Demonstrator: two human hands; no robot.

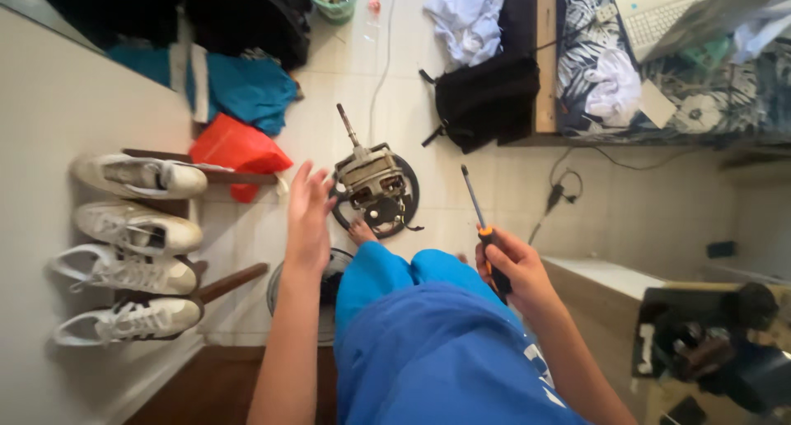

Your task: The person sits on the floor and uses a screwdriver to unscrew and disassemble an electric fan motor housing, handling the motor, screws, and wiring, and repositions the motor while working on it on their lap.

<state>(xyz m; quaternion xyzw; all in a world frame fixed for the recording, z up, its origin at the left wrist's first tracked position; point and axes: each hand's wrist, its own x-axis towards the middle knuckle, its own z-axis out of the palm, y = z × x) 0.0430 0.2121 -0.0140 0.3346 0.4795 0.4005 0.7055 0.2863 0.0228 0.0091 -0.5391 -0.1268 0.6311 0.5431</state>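
Fingers (504, 256) grip screwdriver (482, 227); left hand (306, 215) spread beside motor (372, 186).

laptop (700, 9) cut by top edge — fan guard (329, 289) half-hidden behind leg

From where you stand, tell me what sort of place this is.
Probably a bedroom at home used for a repair: a bed with a laptop, a rack of white sneakers, and a fan motor on the tiled floor.
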